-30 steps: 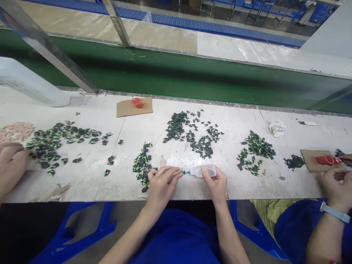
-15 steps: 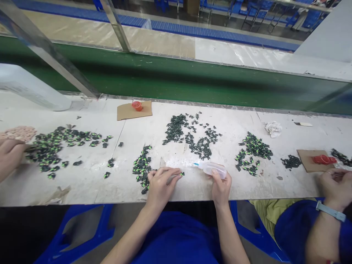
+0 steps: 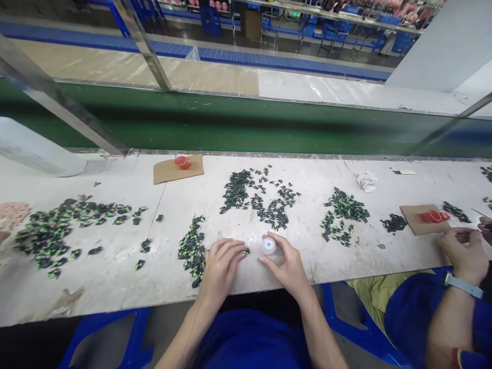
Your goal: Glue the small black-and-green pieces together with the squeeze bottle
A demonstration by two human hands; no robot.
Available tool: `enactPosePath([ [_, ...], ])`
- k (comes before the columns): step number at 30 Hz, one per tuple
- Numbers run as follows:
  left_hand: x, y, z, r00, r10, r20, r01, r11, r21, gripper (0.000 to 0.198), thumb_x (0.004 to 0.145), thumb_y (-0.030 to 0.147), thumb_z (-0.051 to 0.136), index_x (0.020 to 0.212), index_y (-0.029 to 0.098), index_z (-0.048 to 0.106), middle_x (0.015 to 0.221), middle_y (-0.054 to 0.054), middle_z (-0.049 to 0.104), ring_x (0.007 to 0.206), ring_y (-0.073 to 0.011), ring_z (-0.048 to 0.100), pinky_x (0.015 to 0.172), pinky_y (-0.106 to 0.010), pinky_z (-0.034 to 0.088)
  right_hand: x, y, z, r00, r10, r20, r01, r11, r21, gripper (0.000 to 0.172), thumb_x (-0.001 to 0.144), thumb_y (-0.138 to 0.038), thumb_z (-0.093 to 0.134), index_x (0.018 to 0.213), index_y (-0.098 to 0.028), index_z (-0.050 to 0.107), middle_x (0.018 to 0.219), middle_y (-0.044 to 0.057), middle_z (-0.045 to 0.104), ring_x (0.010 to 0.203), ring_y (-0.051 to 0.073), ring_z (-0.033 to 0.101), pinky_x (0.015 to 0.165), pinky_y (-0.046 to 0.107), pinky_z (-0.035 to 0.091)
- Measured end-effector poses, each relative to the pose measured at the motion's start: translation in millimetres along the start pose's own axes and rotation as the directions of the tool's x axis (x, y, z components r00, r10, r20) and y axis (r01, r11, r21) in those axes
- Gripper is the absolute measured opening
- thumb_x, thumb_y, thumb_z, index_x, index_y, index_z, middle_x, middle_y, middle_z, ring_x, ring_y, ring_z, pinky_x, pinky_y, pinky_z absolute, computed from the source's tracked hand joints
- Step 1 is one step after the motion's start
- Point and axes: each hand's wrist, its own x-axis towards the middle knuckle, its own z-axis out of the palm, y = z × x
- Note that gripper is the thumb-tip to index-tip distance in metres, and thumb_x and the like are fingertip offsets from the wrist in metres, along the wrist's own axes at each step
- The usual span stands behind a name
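Note:
My left hand (image 3: 222, 264) pinches a small black-and-green piece (image 3: 246, 251) at its fingertips, close above the table. Its other side is beside a pile of black-and-green pieces (image 3: 192, 248). A translucent squeeze bottle (image 3: 269, 247) with a blue tip is upright, its tip facing me. The thumb and forefinger of my right hand (image 3: 286, 264) curve around the bottle. Beyond my hands lies a spread of small dark green parts (image 3: 237, 189). Another heap of dark parts with bright green marks (image 3: 348, 207) sits to the right.
At left lie larger black-and-green pieces (image 3: 49, 230) and a white jug (image 3: 34, 148). A red cup (image 3: 182, 162) stands on cardboard (image 3: 163, 173). Crumpled tissue (image 3: 367, 181) and a red container (image 3: 432, 216) are at right. A co-worker's hand (image 3: 465, 251) works at the far right.
My right hand has moved left, towards my left hand, and the bottle has turned from lying sideways to upright. My left hand keeps its piece. The view has shifted.

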Motion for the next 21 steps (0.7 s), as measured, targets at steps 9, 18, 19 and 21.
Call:
enactPosePath([
  [9,-5,-7,-19.1,0.990,-0.139,-0.003,0.136,0.975,-0.176,0.017,0.088,0.030,0.058,0.095,0.023,0.071,0.090,-0.005,0.072,0.082,-0.0188,0.068,0.073,-0.030,0.055,2,1,-34,0.989,-0.088,0.116,0.098,0.992,-0.080,0.051,0.074,-0.022,0.075,0.123,-0.027,0.062,0.114,0.008,0.070,0.105,0.024,0.065,0.091,0.041,0.053],
  [18,-9,-3,-22.1,0.978,-0.206,-0.031,0.196,0.961,-0.195,0.019,0.087,0.033,0.059,0.095,0.023,0.072,0.091,-0.006,0.073,0.080,-0.0193,0.067,0.071,-0.030,0.056,32,-3,13,0.990,-0.092,0.106,0.115,0.965,-0.234,0.034,0.073,-0.028,0.078,0.106,-0.022,0.071,0.096,0.008,0.070,0.083,0.021,0.067,0.076,0.033,0.056],
  [19,-10,-4,-23.2,0.978,-0.205,-0.026,0.197,0.962,-0.190,0.019,0.087,0.033,0.059,0.096,0.023,0.072,0.091,-0.006,0.073,0.080,-0.0191,0.067,0.071,-0.030,0.056,35,-3,19,0.989,-0.099,0.107,0.122,0.962,-0.243,0.037,0.073,-0.029,0.079,0.108,-0.021,0.071,0.097,0.009,0.070,0.083,0.021,0.067,0.076,0.033,0.056],
  [21,-10,-6,-25.1,0.978,-0.205,-0.035,0.195,0.962,-0.190,0.019,0.087,0.033,0.059,0.096,0.023,0.072,0.090,-0.006,0.073,0.079,-0.0189,0.067,0.071,-0.030,0.056,37,-2,22,0.987,-0.115,0.115,0.142,0.956,-0.258,0.043,0.072,-0.029,0.080,0.113,-0.022,0.069,0.100,0.009,0.070,0.085,0.022,0.067,0.078,0.034,0.056],
])
